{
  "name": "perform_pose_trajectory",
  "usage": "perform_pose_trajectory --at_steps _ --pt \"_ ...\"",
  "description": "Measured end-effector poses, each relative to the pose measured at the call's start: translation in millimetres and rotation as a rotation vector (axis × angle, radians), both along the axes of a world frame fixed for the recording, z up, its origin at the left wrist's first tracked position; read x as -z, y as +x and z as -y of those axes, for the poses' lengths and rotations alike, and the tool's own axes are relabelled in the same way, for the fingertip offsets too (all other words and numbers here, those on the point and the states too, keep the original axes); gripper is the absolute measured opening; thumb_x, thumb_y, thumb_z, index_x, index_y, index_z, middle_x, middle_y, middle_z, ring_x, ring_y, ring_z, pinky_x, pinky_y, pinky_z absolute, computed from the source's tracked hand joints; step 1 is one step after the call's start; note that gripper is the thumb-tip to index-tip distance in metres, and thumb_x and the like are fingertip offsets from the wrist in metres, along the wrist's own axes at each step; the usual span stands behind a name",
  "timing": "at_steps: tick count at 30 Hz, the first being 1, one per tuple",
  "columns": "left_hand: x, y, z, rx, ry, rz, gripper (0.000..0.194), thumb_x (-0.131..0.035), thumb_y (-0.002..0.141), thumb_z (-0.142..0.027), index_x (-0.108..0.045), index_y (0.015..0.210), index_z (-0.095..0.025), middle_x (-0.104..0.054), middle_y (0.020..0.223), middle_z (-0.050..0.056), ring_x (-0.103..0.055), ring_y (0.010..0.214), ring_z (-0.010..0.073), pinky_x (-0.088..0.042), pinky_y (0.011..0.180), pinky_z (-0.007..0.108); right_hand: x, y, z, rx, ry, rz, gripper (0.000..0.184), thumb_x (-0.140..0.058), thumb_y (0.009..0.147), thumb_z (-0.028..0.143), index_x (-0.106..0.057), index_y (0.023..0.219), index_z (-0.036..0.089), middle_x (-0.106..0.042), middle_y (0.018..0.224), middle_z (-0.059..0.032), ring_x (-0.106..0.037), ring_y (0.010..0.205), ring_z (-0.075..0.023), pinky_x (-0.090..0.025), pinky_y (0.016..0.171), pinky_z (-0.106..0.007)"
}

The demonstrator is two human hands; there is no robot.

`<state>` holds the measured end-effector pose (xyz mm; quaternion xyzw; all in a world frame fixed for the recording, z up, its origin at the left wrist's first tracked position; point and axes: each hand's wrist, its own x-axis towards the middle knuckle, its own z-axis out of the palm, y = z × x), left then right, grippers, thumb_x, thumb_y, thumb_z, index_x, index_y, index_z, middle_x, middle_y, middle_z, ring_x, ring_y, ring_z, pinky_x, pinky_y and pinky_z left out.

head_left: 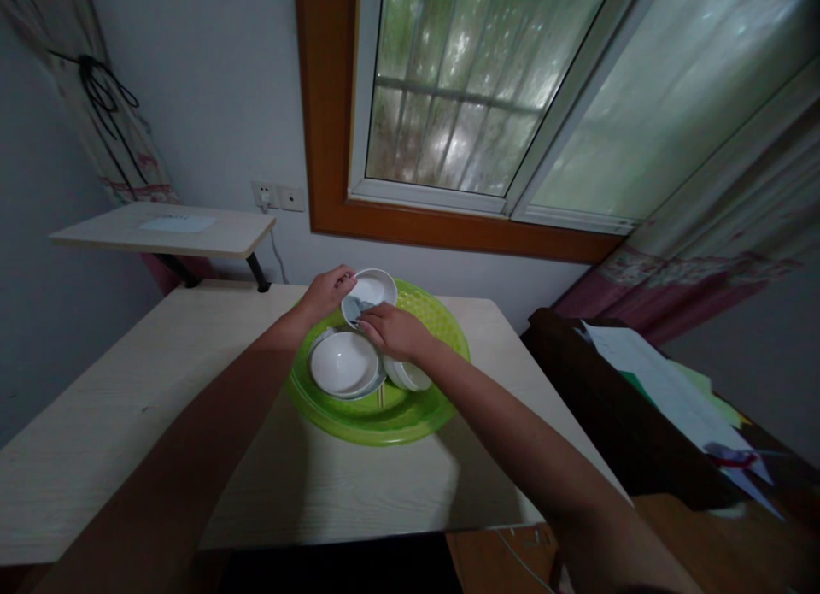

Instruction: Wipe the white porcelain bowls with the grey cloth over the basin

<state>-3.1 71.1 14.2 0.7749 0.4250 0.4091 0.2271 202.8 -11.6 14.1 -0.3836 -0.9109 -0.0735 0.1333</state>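
Observation:
My left hand (328,291) grips the rim of a white bowl (375,285), which is tilted so that its inside faces me. Pressed into this bowl is a grey-blue cloth (356,308), with the fingers of my right hand (393,329) closed on it. Below my hands, a stack of white bowls (344,363) rests in a large round green tray (377,433). More white bowls (413,377) sit to the right of the stack, partly hidden by my right hand. Chopsticks (381,396) show between the two groups.
The tray stands on a pale wooden table (256,483). A small raised shelf (166,226) with a paper on it is at the back left. Behind the table are a wall socket (265,195) and a window (461,90). Papers (672,397) lie on dark furniture at the right.

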Motion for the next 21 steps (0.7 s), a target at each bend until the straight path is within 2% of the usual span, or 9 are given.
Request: perform_pose_trajectory --at_steps 3,7,10,14,21 --pt "-1.7 0 2 -0.005 0.026 0.015 0.043 -0.047 0.088 -0.052 -0.066 0.107 -0.018 -0.070 0.093 0.004 -0.061 0.087 0.0201 -0.048 0.080 0.031 4.4 1 -1 -0.094 -0.051 -0.074 0.042 -0.042 0.106 0.031 -0.061 0.139 0.012 -0.067 0.134 -0.0137 -0.061 0.123 -0.0237 -0.047 0.108 -0.038" --pt "-3.8 -2 3 -0.045 0.086 0.028 0.043 -0.048 0.089 -0.050 -0.068 0.108 -0.018 -0.071 0.098 0.005 -0.061 0.087 0.0201 -0.048 0.083 0.032 5.4 4 -3 -0.158 -0.064 -0.124 0.043 -0.043 0.105 0.028 -0.059 0.142 0.012 -0.062 0.143 -0.0149 -0.056 0.133 -0.0245 -0.044 0.114 -0.041" --pt "-5.4 -3 3 -0.086 0.104 0.011 0.041 -0.049 0.088 -0.049 -0.067 0.110 -0.019 -0.071 0.097 0.005 -0.060 0.087 0.0200 -0.048 0.083 0.032 2.1 4 -2 -0.114 -0.036 -0.098 0.041 -0.041 0.107 0.033 -0.064 0.137 0.016 -0.065 0.140 -0.0128 -0.059 0.130 -0.0237 -0.045 0.113 -0.042" --pt "-8.4 -2 6 -0.114 0.088 -0.002 0.040 -0.049 0.088 -0.048 -0.067 0.108 -0.019 -0.070 0.093 0.005 -0.059 0.085 0.0201 -0.048 0.082 0.032 0.1 7 -3 -0.029 0.067 -0.007 0.043 -0.041 0.107 0.039 -0.072 0.126 0.015 -0.069 0.133 -0.0131 -0.060 0.127 -0.0260 -0.044 0.114 -0.044" --pt "-6.7 -3 5 -0.088 0.096 0.032 0.040 -0.049 0.088 -0.049 -0.065 0.108 -0.018 -0.070 0.095 0.006 -0.060 0.086 0.0202 -0.048 0.082 0.033 1.3 13 -9 0.088 0.214 -0.033 0.042 -0.045 0.105 0.033 -0.073 0.122 0.007 -0.065 0.136 -0.0193 -0.049 0.137 -0.0297 -0.038 0.120 -0.046"
